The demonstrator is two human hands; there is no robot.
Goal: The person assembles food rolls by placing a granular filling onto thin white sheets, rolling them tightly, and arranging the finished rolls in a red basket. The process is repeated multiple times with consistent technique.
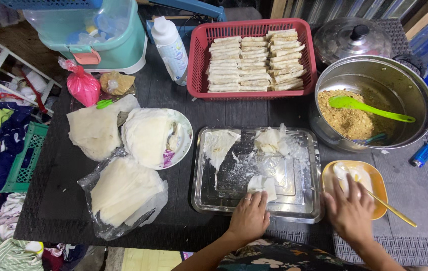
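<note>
Head view: my left hand (pixel 248 219) presses a folded wrapper (pixel 262 184) on the tray (pixel 304 213), fingers together. Right hand (pixel 350 211), fingers spread, covers the orange plate (pixel 377 180). Pot (pixel 414 90) and red basket (pixel 199 55) stand behind.

Red basket (pixel 199 60) of rolled wrappers, steel pot (pixel 414 85) with green spoon (pixel 369 109), blue lighter (pixel 424 154), pink bag (pixel 83 86).

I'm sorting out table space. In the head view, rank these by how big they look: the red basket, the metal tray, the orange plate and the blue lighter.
1. Metal tray and red basket: look alike, unsure.
2. Orange plate.
3. Blue lighter.
</note>
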